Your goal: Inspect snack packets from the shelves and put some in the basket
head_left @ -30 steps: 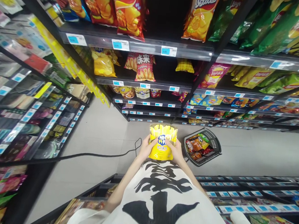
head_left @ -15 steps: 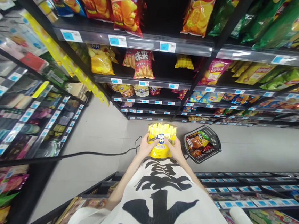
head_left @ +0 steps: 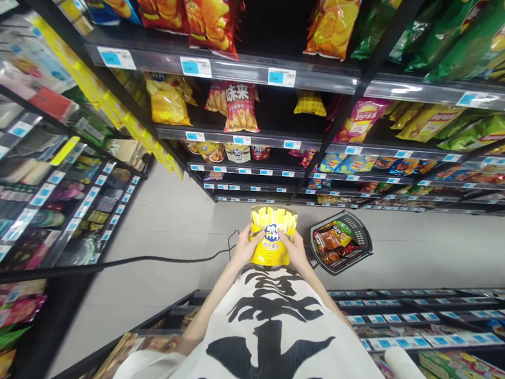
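Between my two hands is a yellow snack bag (head_left: 270, 251), its printed front with a blue logo turned up toward me. My left hand (head_left: 246, 245) grips its left edge, thumb lying on the front. The right edge is held the same way by my right hand (head_left: 295, 251). The fingers behind the bag are hidden. On the floor to the right of my right hand stands a dark shopping basket (head_left: 347, 264) with several snack packets (head_left: 331, 241) inside.
A tall black shelf (head_left: 228, 63) of chip bags rises in front. Another shelf (head_left: 400, 317) runs behind on the right, and a rack (head_left: 48, 195) stands at the left. A black cable (head_left: 158, 258) crosses in front of the grey floor (head_left: 166, 217).
Both thumbs have shifted slightly apart on the bag, so more of the blue logo shows. The view has moved very slightly; the basket stays in place.
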